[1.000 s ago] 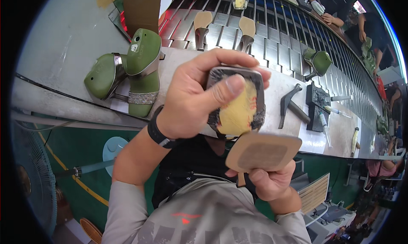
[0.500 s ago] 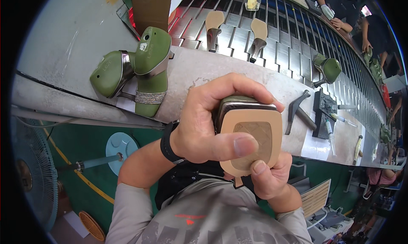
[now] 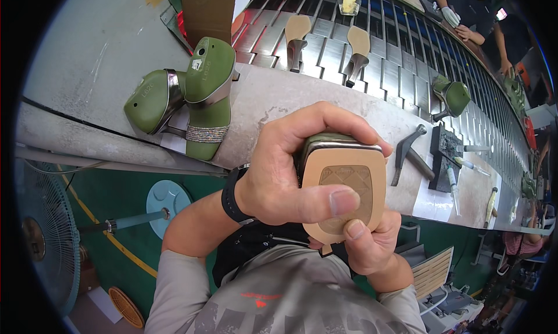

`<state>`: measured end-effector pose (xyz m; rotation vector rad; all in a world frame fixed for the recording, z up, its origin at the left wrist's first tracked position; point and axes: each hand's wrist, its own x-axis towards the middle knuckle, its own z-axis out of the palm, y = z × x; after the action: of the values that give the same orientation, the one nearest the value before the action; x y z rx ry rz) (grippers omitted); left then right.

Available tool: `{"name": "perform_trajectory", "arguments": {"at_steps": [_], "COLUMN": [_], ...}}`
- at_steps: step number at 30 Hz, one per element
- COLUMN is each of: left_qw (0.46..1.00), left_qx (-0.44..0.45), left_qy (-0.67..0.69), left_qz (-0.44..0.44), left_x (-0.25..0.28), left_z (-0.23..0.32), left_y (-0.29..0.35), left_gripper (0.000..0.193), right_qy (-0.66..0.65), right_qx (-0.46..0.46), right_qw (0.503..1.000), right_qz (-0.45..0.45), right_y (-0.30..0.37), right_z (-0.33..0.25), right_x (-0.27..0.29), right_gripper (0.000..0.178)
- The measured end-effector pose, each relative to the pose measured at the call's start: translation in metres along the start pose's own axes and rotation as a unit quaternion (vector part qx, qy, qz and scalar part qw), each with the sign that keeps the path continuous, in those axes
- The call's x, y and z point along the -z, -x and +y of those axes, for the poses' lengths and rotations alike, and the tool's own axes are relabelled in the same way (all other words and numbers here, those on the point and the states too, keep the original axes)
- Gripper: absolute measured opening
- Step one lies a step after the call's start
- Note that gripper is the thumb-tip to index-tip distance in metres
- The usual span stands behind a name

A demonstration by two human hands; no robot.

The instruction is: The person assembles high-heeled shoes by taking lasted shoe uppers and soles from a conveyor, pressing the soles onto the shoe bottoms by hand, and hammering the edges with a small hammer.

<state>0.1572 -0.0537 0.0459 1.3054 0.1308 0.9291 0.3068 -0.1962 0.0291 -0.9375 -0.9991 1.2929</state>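
Observation:
In front of my chest I hold a shoe with its tan outsole [image 3: 363, 165] turned up; a brown textured patch covers the sole's middle. My left hand [image 3: 288, 174] wraps round the shoe from the left. Its fingers curl over the far end, and its thumb presses on the patch. At the near end my right hand [image 3: 372, 247] grips the sole's edge, thumb on top. The shoe's upper is mostly hidden; a metallic rim and a bit of green show. Two green shoes on lasts [image 3: 209, 69] lie on the bench to the left.
Beyond the bench [image 3: 261, 93], a slatted metal conveyor [image 3: 325, 49] carries two tan heeled soles [image 3: 358, 40] and a green shoe [image 3: 453, 95]. At right lie a hammer [image 3: 408, 148], a dark block [image 3: 439, 159] and syringes. A fan [image 3: 49, 235] stands left. A co-worker [image 3: 476, 11] is across.
My left thumb has slid slightly to the right on the sole patch. Both hands still grip the shoe. The heeled soles on the conveyor have shifted slightly right.

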Motion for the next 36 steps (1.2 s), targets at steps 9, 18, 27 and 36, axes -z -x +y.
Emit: {"name": "perform_trajectory", "arguments": {"at_steps": [9,18,27,36], "left_qw": [0.997,0.991,0.988,0.999], "left_qx": [0.019,0.104,0.149,0.012], "left_qy": [0.077,-0.057,-0.016,-0.031], "left_qz": [0.01,0.057,0.024,0.013], "left_x": [-0.003,-0.011,0.009,0.017], "left_z": [0.003,0.038,0.029,-0.008], "left_y": [0.001,-0.001,-0.036,-0.045], "left_gripper": [0.057,0.022,0.032,0.041], "right_qy": [0.001,0.003,-0.031,-0.105], "right_qx": [0.007,0.036,-0.053,-0.016], "right_qw": [1.0,0.999,0.998,0.994], "right_qz": [0.001,-0.006,0.034,0.016], "right_y": [0.0,0.0,-0.01,-0.031], "right_z": [0.002,0.006,-0.017,-0.018], "right_x": [0.0,-0.005,0.006,0.041], "right_gripper": [0.03,0.026,0.036,0.044]}}
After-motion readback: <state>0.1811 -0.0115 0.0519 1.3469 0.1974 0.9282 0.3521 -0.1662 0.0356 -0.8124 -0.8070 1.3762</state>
